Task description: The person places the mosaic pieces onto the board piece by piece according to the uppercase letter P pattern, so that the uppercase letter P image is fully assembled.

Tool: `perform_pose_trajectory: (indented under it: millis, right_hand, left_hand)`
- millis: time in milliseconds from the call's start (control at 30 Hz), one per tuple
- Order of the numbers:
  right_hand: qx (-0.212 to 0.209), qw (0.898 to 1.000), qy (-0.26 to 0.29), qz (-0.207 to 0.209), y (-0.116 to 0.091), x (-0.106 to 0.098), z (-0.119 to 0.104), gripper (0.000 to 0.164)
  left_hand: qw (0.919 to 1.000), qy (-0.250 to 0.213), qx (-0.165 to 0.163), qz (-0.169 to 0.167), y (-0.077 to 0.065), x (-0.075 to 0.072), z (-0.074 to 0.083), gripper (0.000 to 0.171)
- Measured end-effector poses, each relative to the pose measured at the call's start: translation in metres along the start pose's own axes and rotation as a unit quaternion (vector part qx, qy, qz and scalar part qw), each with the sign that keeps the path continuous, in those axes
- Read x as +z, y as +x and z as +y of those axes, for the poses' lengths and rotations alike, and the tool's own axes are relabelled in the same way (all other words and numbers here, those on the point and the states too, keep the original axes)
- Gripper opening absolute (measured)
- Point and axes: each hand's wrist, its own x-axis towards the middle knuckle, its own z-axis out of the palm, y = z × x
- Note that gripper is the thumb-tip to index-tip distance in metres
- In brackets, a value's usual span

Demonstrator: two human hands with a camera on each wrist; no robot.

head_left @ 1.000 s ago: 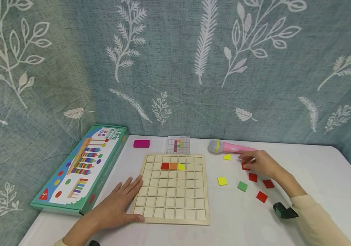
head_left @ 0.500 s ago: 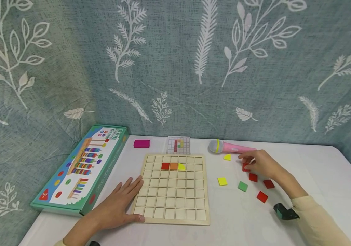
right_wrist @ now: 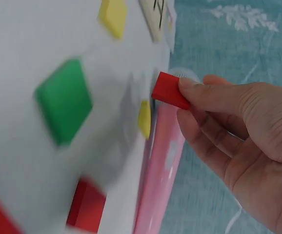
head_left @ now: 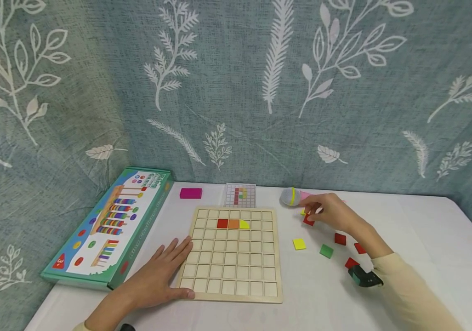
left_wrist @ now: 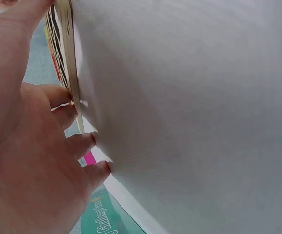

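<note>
My right hand (head_left: 337,215) pinches a red square tile (right_wrist: 168,89) between thumb and fingers, held above the white table in the right wrist view. Beneath it lies a yellow quarter-round tile (right_wrist: 145,119), partly hidden by the hand in the head view. My left hand (head_left: 157,278) rests with spread fingers along the left edge of a wooden grid board (head_left: 229,272), thumb at its lower corner. In the board's second row sit a red tile (head_left: 222,224), an orange tile (head_left: 233,224) and a yellow quarter-round tile (head_left: 244,224), side by side.
Right of the board lie a yellow square (head_left: 299,244), a green square (head_left: 326,251) and several red tiles (head_left: 340,239). Behind are a pink toy microphone (head_left: 291,196), a pattern card (head_left: 240,195) and a magenta block (head_left: 190,193). A game box (head_left: 111,225) stands left.
My right hand has picked the red tile up off the table and moved left with it, in front of the microphone. The left hand and the board have stayed put.
</note>
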Motion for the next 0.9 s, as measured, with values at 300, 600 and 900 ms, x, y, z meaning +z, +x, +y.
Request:
perform_pose_trajectory:
  millis: [300,600,900]
  right_hand:
    - [-0.034,0.998,0.017,-0.042,0.032,0.021,-0.031,0.031]
    - [-0.057,0.996,0.014,-0.072,0.057,0.048,-0.061,0.031]
    - [-0.101,0.990,0.054,-0.083,0.079,0.075,-0.089,0.030]
  left_hand:
    - [1.0000,-0.004,-0.001,0.001,0.000,-0.002,0.000,0.112]
    - [0.9999,-0.011,0.005,0.004,-0.001,0.000,0.000,0.113]
    - [1.0000,-0.008,0.000,0.000,0.000,-0.001,0.000,0.113]
